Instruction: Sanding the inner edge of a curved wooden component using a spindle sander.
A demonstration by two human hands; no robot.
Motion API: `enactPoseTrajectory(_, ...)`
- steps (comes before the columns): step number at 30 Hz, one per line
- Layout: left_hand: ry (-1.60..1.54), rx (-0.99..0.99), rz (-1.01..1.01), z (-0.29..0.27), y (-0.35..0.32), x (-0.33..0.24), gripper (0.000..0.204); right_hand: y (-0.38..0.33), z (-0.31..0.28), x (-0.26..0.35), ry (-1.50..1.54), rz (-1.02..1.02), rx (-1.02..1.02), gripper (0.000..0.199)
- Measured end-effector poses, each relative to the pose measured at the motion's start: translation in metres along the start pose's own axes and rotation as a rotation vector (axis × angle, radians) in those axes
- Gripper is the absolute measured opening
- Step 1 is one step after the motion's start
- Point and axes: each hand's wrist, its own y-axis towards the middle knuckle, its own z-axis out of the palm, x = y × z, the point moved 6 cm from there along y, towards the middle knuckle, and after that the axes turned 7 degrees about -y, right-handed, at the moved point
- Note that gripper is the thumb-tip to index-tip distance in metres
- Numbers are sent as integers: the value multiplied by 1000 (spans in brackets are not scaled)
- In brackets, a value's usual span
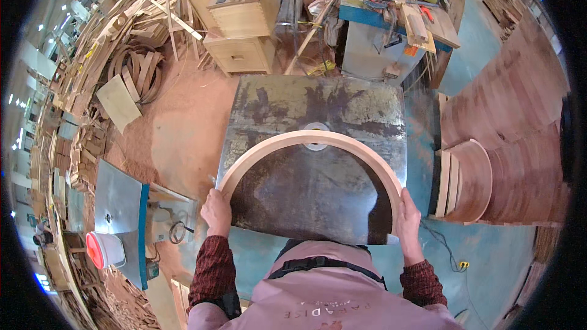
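Observation:
A pale curved wooden arch piece [309, 139] lies flat on a worn dark metal machine table [287, 101], its bend arching over the round cutter opening [316, 135] at the table's middle. My left hand [216, 212] grips the arch's left end at the table's near left corner. My right hand [407, 219] holds the arch's right end at the near right edge. Both forearms, in dark red knit sleeves, come up from the lower edge over a pink apron.
Stacks of similar curved wooden pieces [468, 180] stand on the floor to the right. A second machine with a white and red bucket [105, 249] is at the lower left. Wooden cabinets [238, 18], offcut piles and a cluttered blue workbench [391, 21] stand beyond; sawdust covers the floor.

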Motion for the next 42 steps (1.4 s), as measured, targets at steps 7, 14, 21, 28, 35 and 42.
enactPoseTrajectory(7, 11, 19, -78, -6, -8, 38, 35, 28, 22, 34, 22, -27, 71, 39)
enactPoseTrajectory(14, 61, 106, -179, -17, -16, 48, 35, 44, 36, 48, -9, -59, 99, 41)
enactPoseTrajectory(21, -6, 106, -224, -31, -34, 49, 38, 63, 43, 67, -27, -111, 116, 40)
enactPoseTrajectory(28, -21, 120, -239, -48, -45, 46, 34, 79, 59, 82, -39, -207, 108, 39)
enactPoseTrajectory(35, -38, 77, -318, -48, -60, 64, 36, 95, 78, 98, -84, -289, 127, 40)
enactPoseTrajectory(42, -36, 79, -367, -52, -67, 82, 31, 112, 106, 121, -173, -348, 172, 43)
